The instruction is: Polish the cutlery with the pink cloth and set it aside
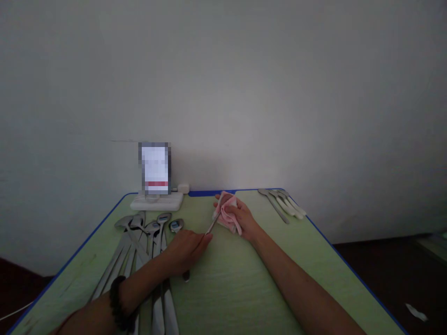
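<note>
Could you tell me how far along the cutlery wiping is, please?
Probably early. The small group of cutlery at the right looks done. The left hand holds a utensil while the right hand wraps its far end in a pink cloth. The larger pile at the left likely remains, though cleanliness can't be judged.

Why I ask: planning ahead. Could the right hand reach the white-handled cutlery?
Probably, though the right hand holds a cloth and a metal utensil lies between it and the white-handled cutlery.
</note>
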Available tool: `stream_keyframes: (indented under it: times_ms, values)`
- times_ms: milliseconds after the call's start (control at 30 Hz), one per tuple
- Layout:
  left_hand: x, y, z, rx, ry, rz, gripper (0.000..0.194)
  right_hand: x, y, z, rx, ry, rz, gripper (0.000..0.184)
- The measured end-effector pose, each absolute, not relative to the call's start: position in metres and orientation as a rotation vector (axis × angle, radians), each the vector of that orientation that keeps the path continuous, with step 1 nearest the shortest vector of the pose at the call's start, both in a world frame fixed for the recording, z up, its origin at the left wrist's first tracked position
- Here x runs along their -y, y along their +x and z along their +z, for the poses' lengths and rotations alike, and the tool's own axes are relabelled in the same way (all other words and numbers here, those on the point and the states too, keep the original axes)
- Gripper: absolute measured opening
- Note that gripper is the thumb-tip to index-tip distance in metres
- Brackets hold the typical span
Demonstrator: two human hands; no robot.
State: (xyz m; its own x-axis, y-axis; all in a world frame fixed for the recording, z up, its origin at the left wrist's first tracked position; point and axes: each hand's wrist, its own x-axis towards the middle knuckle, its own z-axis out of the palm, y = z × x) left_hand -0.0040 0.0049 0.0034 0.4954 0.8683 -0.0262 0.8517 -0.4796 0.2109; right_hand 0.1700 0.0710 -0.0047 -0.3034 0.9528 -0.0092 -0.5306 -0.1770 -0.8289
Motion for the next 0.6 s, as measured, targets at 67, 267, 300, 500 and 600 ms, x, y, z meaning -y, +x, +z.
stream_keyframes:
  times_ms: [67, 267, 300, 500, 600]
  values:
    - [-0.005, -0.004, 0.004, -1.475, 2.54, 0.124, 0.056, -0.072, 0.17, -0.003, 0.867, -0.656, 1.699, 0.042]
    - [-0.006, -0.003, 0.006, -1.478, 2.375, 0.236, 0.057, -0.079, 0.171, -0.009, 0.756, -0.645, 1.684, 0.026]
    - [-0.007, -0.003, 0.006, -1.476, 2.329, 0.277, 0.056, -0.08, 0.171, -0.011, 0.748, -0.641, 1.675, 0.026]
    - [-0.009, -0.002, 0.001, -1.467, 2.101, 0.544, 0.047, -0.081, 0.168, -0.012, 0.728, -0.686, 1.621, 0.028]
    - [-0.01, -0.003, -0.001, -1.456, 2.119, 0.517, 0.045, -0.079, 0.167, -0.012, 0.714, -0.769, 1.615, 0.031]
